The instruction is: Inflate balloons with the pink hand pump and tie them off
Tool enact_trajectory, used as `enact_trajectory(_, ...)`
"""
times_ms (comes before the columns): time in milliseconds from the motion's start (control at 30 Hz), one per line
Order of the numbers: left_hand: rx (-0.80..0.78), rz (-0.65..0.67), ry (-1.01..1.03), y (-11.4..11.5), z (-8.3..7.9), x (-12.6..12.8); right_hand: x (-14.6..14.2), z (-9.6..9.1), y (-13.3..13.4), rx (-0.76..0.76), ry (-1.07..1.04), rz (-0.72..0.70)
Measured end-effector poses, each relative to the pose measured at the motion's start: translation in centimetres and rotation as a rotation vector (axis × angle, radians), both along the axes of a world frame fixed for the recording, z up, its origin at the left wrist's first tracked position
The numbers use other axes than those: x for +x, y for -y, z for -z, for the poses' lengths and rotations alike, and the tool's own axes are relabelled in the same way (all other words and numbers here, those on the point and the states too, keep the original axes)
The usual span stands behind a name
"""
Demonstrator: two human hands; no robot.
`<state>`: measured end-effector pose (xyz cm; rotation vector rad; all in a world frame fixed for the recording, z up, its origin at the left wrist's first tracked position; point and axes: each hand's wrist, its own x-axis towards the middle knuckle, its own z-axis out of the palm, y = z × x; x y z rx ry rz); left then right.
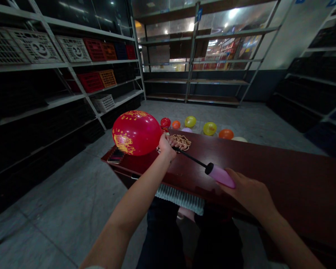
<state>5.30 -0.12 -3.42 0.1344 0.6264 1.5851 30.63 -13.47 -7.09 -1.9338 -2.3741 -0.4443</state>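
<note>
A large red balloon (140, 132) with yellow printing hangs over the left end of the dark wooden desk (229, 160). My left hand (167, 146) is closed around the balloon's neck, where it meets the tip of a balloon pump. The pump (220, 175) has a pink body and a black rod drawn out toward my left hand. My right hand (246, 190) grips the pink body at its near end. Just behind my left hand lies a heap of beige, uninflated balloons (182, 142), partly covered by my fingers.
A blurred phone-like object (116, 155) lies at the desk's left corner. Beyond the desk, several inflated balloons (210, 128) rest on the grey floor. Shelves with crates (92, 82) stand left, and a metal rack (189, 80) stands at the back.
</note>
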Motion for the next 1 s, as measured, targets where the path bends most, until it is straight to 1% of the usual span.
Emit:
enact_trajectory(133, -0.024, 0.002, -0.007, 0.5, -0.3, 0.2, -1.9, -1.8, -0.6, -0.087, -0.037, 0.016)
enact_trajectory(267, -0.015, 0.033, 0.013, 1.8, -0.8, 1.8, -4.4, -3.0, -1.4, -0.077, -0.072, -0.021)
enact_trajectory(400, 0.005, 0.029, 0.003, 3.1, -1.1, 3.3, -6.2, -3.1, -2.1, 0.005, -0.072, -0.049)
enact_trajectory(500, 0.001, 0.039, -0.002, 3.3, -1.1, 3.6, -6.6, -2.7, -2.0, 0.058, -0.078, -0.058)
enact_trajectory(633, -0.02, 0.065, -0.01, 2.9, -0.9, 3.5, -6.2, -2.0, -1.5, 0.069, -0.081, -0.039)
enact_trajectory(733, -0.009, 0.077, -0.023, 2.6, -0.7, 3.4, -5.3, -1.4, -0.9, 0.061, -0.087, -0.006)
enact_trajectory(867, 0.018, 0.08, -0.022, 2.0, -0.6, 2.5, -3.2, -0.1, -0.2, 0.084, -0.074, 0.01)
enact_trajectory(933, 0.009, 0.076, -0.02, 1.7, -0.6, 1.9, -1.9, 0.8, 0.2, 0.087, -0.085, 0.008)
enact_trajectory(1000, -0.019, 0.072, -0.024, 1.4, -0.7, 1.3, -0.7, 1.6, 0.6, 0.088, -0.121, -0.022)
